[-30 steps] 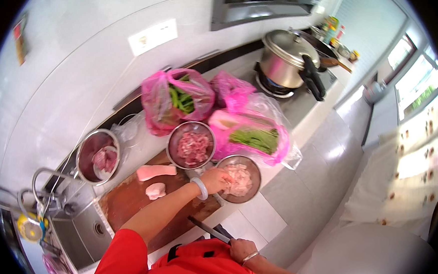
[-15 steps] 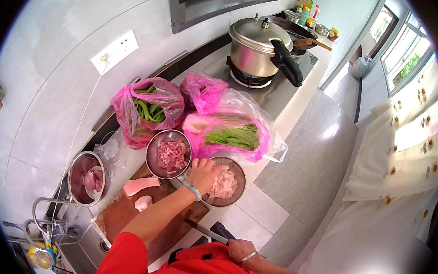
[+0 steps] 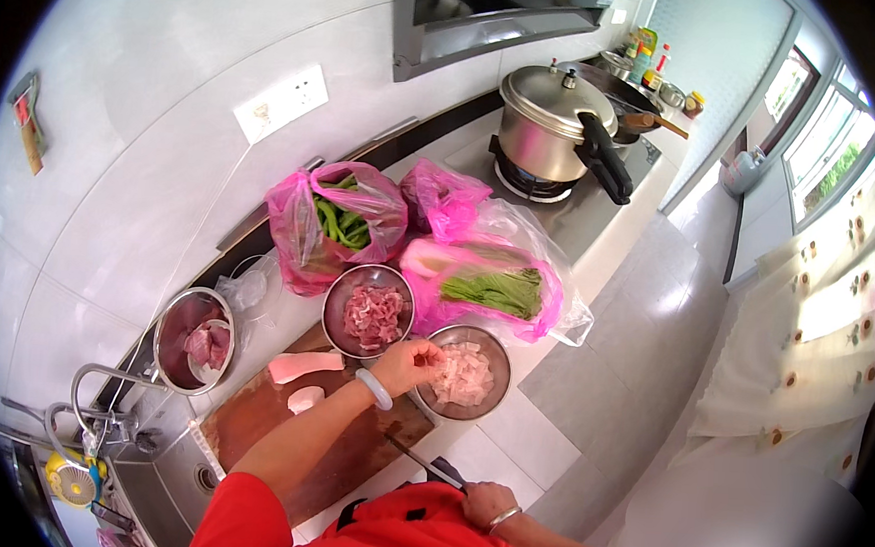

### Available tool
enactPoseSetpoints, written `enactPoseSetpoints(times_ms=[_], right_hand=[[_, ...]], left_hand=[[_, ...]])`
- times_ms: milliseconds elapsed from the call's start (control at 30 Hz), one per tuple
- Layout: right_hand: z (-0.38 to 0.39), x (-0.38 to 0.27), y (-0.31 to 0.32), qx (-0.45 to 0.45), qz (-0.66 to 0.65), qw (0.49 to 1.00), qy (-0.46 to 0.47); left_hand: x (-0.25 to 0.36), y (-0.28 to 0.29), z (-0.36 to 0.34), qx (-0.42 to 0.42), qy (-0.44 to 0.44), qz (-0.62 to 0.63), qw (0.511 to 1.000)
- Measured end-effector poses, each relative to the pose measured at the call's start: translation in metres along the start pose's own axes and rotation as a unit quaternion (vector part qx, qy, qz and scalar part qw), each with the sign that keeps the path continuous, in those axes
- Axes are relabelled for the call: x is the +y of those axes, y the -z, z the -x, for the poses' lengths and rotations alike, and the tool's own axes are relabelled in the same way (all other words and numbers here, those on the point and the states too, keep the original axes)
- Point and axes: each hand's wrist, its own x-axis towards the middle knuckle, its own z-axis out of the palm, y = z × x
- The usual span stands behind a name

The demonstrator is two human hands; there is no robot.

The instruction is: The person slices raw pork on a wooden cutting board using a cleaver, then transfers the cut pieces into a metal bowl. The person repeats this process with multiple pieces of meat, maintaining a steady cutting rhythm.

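My left hand [image 3: 412,364] is over the left rim of a steel bowl [image 3: 497,382] of pale pink slices, fingers pinched together; what they hold is unclear. Just behind it, a second steel bowl [image 3: 328,307] holds redder cut meat. Under my left forearm lies a brown cutting board [image 3: 243,422] with a pale pink strip [image 3: 302,365] and a smaller chunk [image 3: 305,399]. My right hand [image 3: 487,503] grips a knife [image 3: 431,466] by its handle near my waist, the blade pointing left over the board's edge.
A steel bowl [image 3: 161,332] with meat stands left, beside the sink [image 3: 139,486]. Pink bags of green peppers [image 3: 340,222] and leafy greens [image 3: 486,292] lie behind the bowls. A pressure cooker [image 3: 552,120] sits on the stove, a wok [image 3: 629,95] beyond. A curtain [image 3: 773,364] hangs at right.
The view has shifted slightly. My left hand's fingers, reaching down into the pale-slice bowl earlier, are now raised and pinched at its rim. My right hand still grips the knife.
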Motion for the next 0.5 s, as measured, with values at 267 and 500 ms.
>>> enactPoseSetpoints(times_ms=[267, 500], right_hand=[[-0.004, -0.015, -0.001, 0.052, 0.004, 0.996, 0.075], [-0.041, -0.044, 0.006, 0.035, 0.069, 0.985, 0.152]], left_hand=[[0.003, 0.067, 0.086, 0.069, 0.053, -0.02, 0.996], [-0.033, 0.105, 0.211, 0.196, 0.14, 0.304, 0.922]])
